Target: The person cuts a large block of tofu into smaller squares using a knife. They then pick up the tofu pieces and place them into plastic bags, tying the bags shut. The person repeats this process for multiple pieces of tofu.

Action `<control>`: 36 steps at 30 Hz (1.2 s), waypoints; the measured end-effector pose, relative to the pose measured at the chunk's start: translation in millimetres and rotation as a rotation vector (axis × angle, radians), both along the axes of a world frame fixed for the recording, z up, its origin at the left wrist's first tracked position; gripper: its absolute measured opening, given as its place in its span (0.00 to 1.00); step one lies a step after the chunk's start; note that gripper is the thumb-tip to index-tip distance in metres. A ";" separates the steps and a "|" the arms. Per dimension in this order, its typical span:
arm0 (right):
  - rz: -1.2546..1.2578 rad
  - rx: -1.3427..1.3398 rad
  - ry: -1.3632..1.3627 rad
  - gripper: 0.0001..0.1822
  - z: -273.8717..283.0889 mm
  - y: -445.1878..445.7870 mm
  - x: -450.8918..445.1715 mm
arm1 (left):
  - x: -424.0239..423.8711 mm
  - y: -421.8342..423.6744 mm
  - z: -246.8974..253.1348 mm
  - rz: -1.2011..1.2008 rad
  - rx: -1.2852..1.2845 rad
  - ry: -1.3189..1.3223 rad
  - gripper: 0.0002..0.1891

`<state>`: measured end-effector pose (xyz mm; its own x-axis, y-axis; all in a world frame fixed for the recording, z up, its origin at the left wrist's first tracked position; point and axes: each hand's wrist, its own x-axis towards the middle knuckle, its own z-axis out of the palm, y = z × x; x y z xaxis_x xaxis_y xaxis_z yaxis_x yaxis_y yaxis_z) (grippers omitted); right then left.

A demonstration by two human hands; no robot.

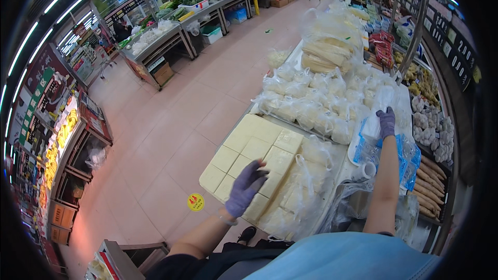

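My left hand (247, 187), in a purple glove with bare fingertips, is over a slab of tofu (249, 146) cut into blocks; its fingers are apart and hold nothing. At the right, my right hand (386, 121), gloved in purple, has its fingers on a stack of clear plastic bags (372, 126); whether it grips them is not clear. Blue and clear plastic packaging (406, 159) lies beside my right forearm. Bagged tofu blocks (307, 186) rest right of the slab. Rows of knotted white bags (311, 101) with pale contents stand beyond it.
A roll (364, 172) stands near my right forearm. Long brown roots (430, 186) and garlic bulbs (428, 124) fill the shelf at right. Stacked yellowish sheets in bags (327, 52) stand farther back. Beyond the tiled aisle (175, 132) are produce counters (183, 19).
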<state>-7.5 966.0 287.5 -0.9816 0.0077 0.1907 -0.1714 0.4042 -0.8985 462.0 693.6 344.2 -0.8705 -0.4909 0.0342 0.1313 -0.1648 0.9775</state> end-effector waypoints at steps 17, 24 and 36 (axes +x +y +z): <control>0.893 0.174 0.629 0.18 132.8 -187.4 481.3 | 104.1 -30.4 16.1 -0.514 0.670 0.134 0.29; 1.038 0.239 0.733 0.17 131.5 -219.9 537.0 | 166.4 -69.2 14.5 -0.604 0.448 0.126 0.28; 0.937 0.266 0.730 0.16 138.6 -217.6 575.2 | 196.5 -77.1 13.8 -0.699 0.294 0.144 0.27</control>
<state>567.7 748.4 426.1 -0.2471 -0.7698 0.5885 -0.9262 0.0093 -0.3768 658.5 616.6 358.0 -0.9785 0.1650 0.1239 0.0238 -0.5064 0.8620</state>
